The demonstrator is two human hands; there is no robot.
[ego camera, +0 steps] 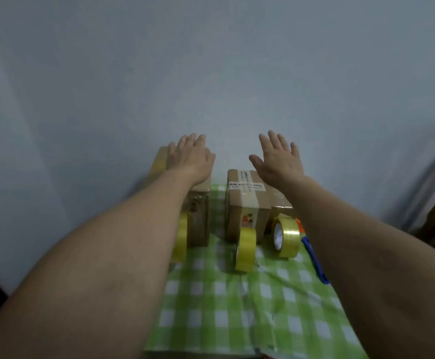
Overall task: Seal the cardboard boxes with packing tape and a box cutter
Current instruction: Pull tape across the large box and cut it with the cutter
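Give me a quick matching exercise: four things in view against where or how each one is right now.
Things:
1 left hand
2 middle box
3 blue box cutter
4 right tape roll

States:
A lies near the right edge of the cloth
B white label on top
C stands on edge, core towards the camera
D open, over the left box

Pairs: 1-D, 2-B, 3-A, 4-C

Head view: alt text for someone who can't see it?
Two arms stretch forward, open left hand and open right hand above brown cardboard boxes on a green-and-white checked cloth. Three yellow tape rolls stand on edge before the boxes; a blue box cutter lies at right.
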